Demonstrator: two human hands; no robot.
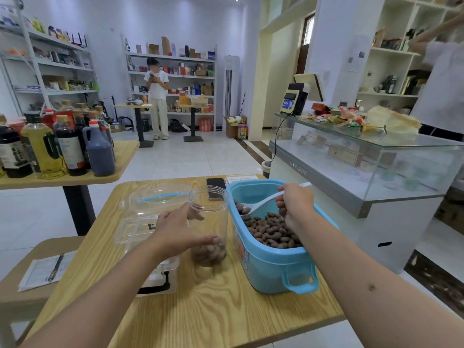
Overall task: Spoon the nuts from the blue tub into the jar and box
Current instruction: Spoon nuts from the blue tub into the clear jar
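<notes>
A blue tub (271, 267) of brown nuts (273, 229) stands on the right of the wooden table (213, 310). My right hand (295, 204) grips a white spoon (258, 204) over the tub; its bowl carries a few nuts near the tub's left wall. A clear plastic jar (209, 212) stands left of the tub with a shallow layer of nuts at its bottom. My left hand (175, 232) wraps around the jar's side. A clear plastic box (143, 229) with an open lid lies to the left, partly hidden behind my left hand.
A dark phone (216, 187) lies behind the jar. A second table (75, 177) with several bottles stands at the left. A glass counter (364, 156) runs along the right. Paper and a pen (55, 267) rest on a stool at the lower left. People stand farther back.
</notes>
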